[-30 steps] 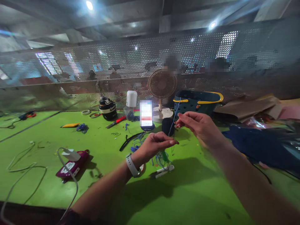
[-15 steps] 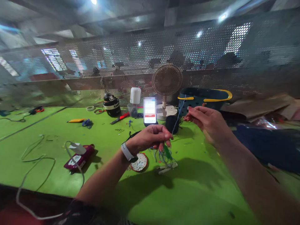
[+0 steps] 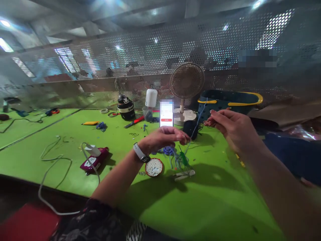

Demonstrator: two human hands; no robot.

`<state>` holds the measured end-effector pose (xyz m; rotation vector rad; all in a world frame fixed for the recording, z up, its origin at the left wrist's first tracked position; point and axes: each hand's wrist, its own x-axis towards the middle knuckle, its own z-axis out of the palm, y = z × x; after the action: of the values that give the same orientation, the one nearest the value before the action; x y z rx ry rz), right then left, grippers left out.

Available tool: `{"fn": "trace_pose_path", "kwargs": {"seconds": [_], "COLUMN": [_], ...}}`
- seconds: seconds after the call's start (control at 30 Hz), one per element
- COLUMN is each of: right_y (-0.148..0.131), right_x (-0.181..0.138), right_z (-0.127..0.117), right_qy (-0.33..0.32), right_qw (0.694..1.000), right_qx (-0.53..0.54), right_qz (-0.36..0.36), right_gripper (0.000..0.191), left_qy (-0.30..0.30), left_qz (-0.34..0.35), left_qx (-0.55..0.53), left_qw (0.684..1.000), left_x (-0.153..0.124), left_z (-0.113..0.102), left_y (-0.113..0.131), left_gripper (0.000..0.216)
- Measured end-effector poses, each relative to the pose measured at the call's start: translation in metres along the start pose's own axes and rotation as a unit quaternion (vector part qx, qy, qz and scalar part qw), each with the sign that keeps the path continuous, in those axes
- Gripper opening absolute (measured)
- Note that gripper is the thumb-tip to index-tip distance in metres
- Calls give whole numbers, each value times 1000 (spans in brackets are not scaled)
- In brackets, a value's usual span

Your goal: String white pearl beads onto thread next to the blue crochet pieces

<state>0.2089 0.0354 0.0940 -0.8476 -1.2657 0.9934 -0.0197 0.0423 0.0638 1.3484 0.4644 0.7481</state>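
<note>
Blue cord (image 3: 200, 116) slants up above the green counter (image 3: 198, 214), the left hand (image 3: 162, 138) clamping it in a fingertip grip; the right hand (image 3: 233, 126) is just beside, its grip too unclear to tell.

A fan (image 3: 187, 81) stands right of centre, before a perforated panel (image 3: 140, 65) crossing the upper frame. A yellow-handled basket (image 3: 247, 109) sits to its right. Left of centre are a black jar (image 3: 126, 113) and a yellow tool (image 3: 90, 123); lower left, a purple power block (image 3: 100, 162). The blurred dark blue heap (image 3: 291, 155) at far right may be cloth.
</note>
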Motion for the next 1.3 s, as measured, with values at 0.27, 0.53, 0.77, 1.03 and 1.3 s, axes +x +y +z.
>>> {"fn": "trace_pose_path", "kwargs": {"seconds": [0.27, 0.53, 0.77, 1.03, 1.3], "right_y": [17, 32, 32, -2, -9], "right_x": [5, -1, -24, -44, -31], "right_z": [-1, 6, 26, 35, 12], "right_qy": [-27, -68, -150, -130, -67], "right_qw": [999, 987, 950, 926, 931], "right_qx": [-46, -148, -273, -305, -317], "right_qz": [2, 1, -27, -182, -167], "right_gripper": [21, 29, 29, 25, 21], "left_qy": [61, 164, 319, 343, 128], "left_qz": [152, 184, 236, 403, 327], "left_qx": [-62, -200, -197, 471, 691], "left_qw": [985, 948, 896, 706, 632], "left_x": [10, 12, 18, 14, 10], "left_z": [-5, -1, -2, -25, -15], "left_y": [-4, -7, -11, -14, -10], "left_gripper": [23, 15, 11, 12, 18]}}
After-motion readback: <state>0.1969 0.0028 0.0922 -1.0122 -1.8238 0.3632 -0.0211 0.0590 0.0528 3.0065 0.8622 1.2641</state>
